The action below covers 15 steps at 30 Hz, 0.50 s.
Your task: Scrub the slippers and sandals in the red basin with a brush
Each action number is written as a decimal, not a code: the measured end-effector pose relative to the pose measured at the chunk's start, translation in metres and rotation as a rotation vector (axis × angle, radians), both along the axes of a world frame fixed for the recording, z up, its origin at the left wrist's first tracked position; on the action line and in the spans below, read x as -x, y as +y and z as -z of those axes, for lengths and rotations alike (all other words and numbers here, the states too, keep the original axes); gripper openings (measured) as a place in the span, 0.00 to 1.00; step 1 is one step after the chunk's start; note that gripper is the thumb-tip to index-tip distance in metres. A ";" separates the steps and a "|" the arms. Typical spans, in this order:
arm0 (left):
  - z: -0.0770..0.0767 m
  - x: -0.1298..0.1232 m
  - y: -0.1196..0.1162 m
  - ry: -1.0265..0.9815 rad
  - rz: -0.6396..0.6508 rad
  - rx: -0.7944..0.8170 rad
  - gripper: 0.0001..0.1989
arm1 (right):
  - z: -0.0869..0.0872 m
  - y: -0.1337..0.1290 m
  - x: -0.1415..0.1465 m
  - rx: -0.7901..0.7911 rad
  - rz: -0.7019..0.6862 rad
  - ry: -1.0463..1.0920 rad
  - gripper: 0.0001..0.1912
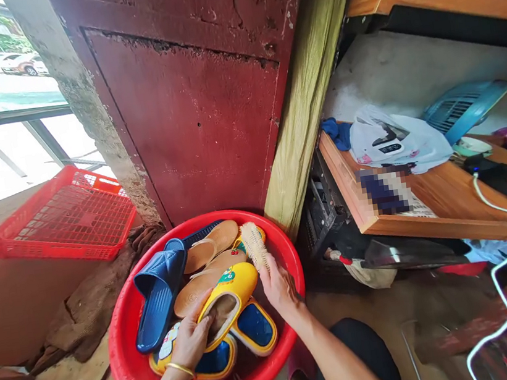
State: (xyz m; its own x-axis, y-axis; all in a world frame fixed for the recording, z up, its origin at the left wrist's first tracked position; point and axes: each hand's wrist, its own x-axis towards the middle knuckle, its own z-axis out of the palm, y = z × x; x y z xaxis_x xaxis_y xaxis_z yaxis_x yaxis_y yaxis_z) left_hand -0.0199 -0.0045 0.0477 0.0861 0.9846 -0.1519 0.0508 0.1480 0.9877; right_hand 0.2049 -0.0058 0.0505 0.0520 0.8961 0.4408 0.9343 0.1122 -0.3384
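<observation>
Basin of red plastic, seen in the head view, stands on the floor before the person; its high rim keeps a heap of footwear together. Left hand, with a gold bangle at the wrist, curls its fingers over a yellow slipper and into its opening, closed firmly on the slipper and pressing it onto the heap, which steadies it. Right hand is closed around a pale-bristled brush, its handle hidden in the palm, and holds it upright just beside the same slipper. Contact between bristles and slipper cannot be told. Around them in the basin lie a blue slipper, tan sandals and a blue-and-yellow slipper. A brown cloth lies against the basin's left side, and a red crate leans beyond it. To the right, a wooden shelf carries a white plastic bag, with a blue fan behind it.
</observation>
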 end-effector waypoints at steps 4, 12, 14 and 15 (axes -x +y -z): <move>0.005 0.003 -0.003 -0.015 -0.008 -0.043 0.25 | 0.000 -0.008 0.010 0.019 -0.177 -0.135 0.21; -0.001 0.009 0.003 -0.099 -0.143 0.030 0.23 | 0.000 -0.011 0.000 0.114 -0.003 -0.127 0.19; -0.004 0.007 0.004 -0.104 -0.175 -0.002 0.22 | 0.002 -0.011 0.007 0.064 -0.098 -0.139 0.20; -0.005 0.005 0.004 -0.123 -0.188 0.010 0.21 | 0.002 -0.011 0.009 0.066 -0.110 -0.141 0.20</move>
State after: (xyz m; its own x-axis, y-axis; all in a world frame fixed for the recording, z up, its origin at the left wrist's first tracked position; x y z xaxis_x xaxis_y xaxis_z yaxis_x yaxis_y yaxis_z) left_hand -0.0250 -0.0003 0.0526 -0.0799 0.9837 -0.1613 -0.0992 0.1532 0.9832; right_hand 0.1954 -0.0168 0.0480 -0.1063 0.9200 0.3772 0.9562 0.1986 -0.2150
